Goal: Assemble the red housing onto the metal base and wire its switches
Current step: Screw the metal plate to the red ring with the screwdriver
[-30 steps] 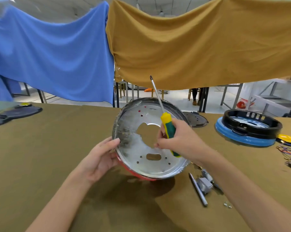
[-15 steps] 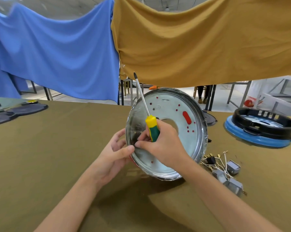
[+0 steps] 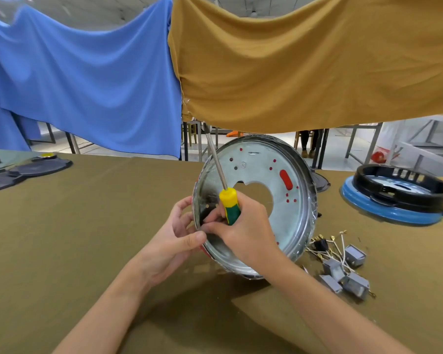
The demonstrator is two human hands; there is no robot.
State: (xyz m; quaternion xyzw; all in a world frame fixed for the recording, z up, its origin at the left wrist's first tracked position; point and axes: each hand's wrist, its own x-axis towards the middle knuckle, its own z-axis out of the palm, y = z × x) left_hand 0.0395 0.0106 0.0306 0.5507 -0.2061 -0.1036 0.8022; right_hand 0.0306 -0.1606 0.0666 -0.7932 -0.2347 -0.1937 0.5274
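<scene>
On the olive table [image 3: 87, 226], two hands grip one metal base [image 3: 286, 226]; right fingers [image 3: 215, 221] hold one screwdriver [image 3: 229, 205].

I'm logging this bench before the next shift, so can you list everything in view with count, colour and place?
Metal base: one, silver, tilted on edge mid-table, red housing showing through its holes.
Screwdriver: one, yellow-green handle, in right hand, tip up.
Switches: several, grey, wired, right of base.
Blue unit: one, blue with black ring, far right.
Dark discs: a few, far left.
Cloths: two, blue and ochre, hanging behind.
Table: one, olive.
Left hand: pinches base rim.
Right hand: grips screwdriver.
</scene>
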